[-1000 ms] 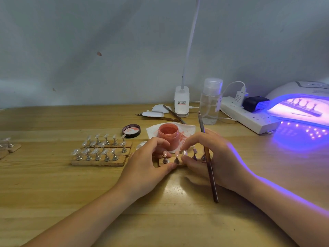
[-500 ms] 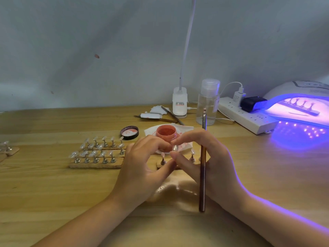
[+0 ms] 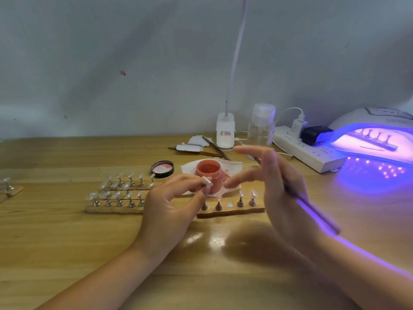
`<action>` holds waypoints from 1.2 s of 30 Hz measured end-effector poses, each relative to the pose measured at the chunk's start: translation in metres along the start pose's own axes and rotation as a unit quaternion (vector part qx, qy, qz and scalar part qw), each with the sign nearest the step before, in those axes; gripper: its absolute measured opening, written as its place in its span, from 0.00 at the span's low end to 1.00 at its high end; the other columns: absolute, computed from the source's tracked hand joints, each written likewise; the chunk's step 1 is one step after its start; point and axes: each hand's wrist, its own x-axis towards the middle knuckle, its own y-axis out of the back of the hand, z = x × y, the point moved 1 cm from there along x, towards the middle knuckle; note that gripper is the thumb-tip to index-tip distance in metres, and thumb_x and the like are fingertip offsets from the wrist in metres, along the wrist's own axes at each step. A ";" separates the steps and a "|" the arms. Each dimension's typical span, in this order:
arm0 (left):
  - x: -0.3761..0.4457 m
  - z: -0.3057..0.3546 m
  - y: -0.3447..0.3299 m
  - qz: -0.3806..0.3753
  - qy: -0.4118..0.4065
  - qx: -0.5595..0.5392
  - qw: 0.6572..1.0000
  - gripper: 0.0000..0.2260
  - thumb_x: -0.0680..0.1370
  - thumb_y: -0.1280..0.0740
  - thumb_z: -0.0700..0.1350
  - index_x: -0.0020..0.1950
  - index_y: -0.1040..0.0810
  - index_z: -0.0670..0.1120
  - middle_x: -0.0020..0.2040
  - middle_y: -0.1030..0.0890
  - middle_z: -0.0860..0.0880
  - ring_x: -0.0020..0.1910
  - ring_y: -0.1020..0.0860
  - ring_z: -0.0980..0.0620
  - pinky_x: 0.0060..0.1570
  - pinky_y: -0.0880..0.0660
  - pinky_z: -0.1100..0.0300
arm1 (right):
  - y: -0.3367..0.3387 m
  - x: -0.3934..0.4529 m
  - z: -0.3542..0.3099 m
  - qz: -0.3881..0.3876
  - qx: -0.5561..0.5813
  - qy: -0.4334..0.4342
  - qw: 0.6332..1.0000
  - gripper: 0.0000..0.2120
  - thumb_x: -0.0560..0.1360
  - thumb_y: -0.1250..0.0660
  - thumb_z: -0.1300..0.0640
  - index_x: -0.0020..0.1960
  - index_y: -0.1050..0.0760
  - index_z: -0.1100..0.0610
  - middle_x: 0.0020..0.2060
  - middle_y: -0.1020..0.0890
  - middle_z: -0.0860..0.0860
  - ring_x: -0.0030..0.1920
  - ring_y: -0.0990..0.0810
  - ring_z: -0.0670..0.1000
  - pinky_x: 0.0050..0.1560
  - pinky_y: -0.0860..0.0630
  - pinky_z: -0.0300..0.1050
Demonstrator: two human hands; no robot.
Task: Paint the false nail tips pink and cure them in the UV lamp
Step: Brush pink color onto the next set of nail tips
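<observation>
Labels first: nothing really readable, just a small red-and-black sticker on the white lamp base (image 3: 225, 130), print too tiny to make out.

Left hand (image 3: 169, 206) has a pinching grip on one clear almond-shaped nail tip (image 3: 207, 181), held up right in front of the pink pot (image 3: 209, 173). That pot is a squat translucent jar, lid off, sitting on a stained white tissue (image 3: 232, 166); its round black lid (image 3: 162, 168) lies beside it with pink smears inside.

Right hand (image 3: 281, 193) is blurry, fingers spread out, with a thin brush (image 3: 312, 212) tucked against the palm; can't tell exactly how it's gripped.

Below the hands, a rough wooden strip (image 3: 232, 211) holds little metal cone stands, with one bare round spot. More glossy clear tips sit on two strips (image 3: 116, 198) to the left. On the wooden table (image 3: 67, 242), far right, the domed white UV lamp (image 3: 375, 135) glows purple over a rack of tips.
</observation>
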 end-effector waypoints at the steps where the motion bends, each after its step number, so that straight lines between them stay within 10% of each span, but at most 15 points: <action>1: 0.000 0.000 0.000 0.004 0.007 -0.010 1.000 0.06 0.69 0.31 0.41 0.42 0.19 0.52 0.40 0.19 0.57 0.44 0.22 0.64 0.44 0.30 0.76 | 0.005 0.006 -0.001 -0.004 0.026 -0.038 0.999 0.20 0.79 0.53 0.43 0.55 0.25 0.48 0.26 0.19 0.49 0.27 0.21 0.45 0.36 0.27 0.32; 6: 0.001 -0.001 -0.002 0.014 0.026 -0.049 0.998 0.07 0.70 0.30 0.35 0.42 0.19 0.47 0.42 0.20 0.50 0.43 0.23 0.65 0.40 0.30 0.77 | 0.024 0.048 0.006 -0.014 -0.016 -0.151 0.988 0.26 0.75 0.53 0.36 0.43 0.17 0.44 0.20 0.36 0.45 0.24 0.36 0.42 0.28 0.36 0.35; 16: 0.003 -0.007 0.001 0.036 0.037 -0.018 0.998 0.08 0.69 0.31 0.44 0.43 0.21 0.58 0.42 0.19 0.65 0.42 0.23 0.67 0.41 0.32 0.78 | -0.004 0.087 0.030 -0.065 -0.141 -0.117 0.981 0.17 0.72 0.31 0.50 0.30 0.29 0.59 0.22 0.24 0.49 0.23 0.25 0.43 0.30 0.28 0.34; 30: 0.002 -0.009 0.001 0.035 0.032 -0.005 0.999 0.14 0.70 0.29 0.37 0.42 0.21 0.58 0.37 0.19 0.64 0.42 0.24 0.69 0.40 0.33 0.78 | -0.038 0.084 0.048 -0.159 -0.290 -0.079 0.940 0.20 0.73 0.31 0.49 0.26 0.32 0.55 0.22 0.30 0.48 0.26 0.32 0.45 0.28 0.36 0.37; 36: 0.004 -0.008 0.000 0.028 0.030 -0.001 0.999 0.13 0.70 0.29 0.36 0.42 0.21 0.56 0.40 0.19 0.58 0.42 0.24 0.68 0.40 0.33 0.78 | -0.026 0.089 0.042 -0.084 -0.256 -0.073 0.960 0.18 0.73 0.31 0.52 0.27 0.29 0.58 0.23 0.27 0.50 0.27 0.29 0.45 0.33 0.31 0.41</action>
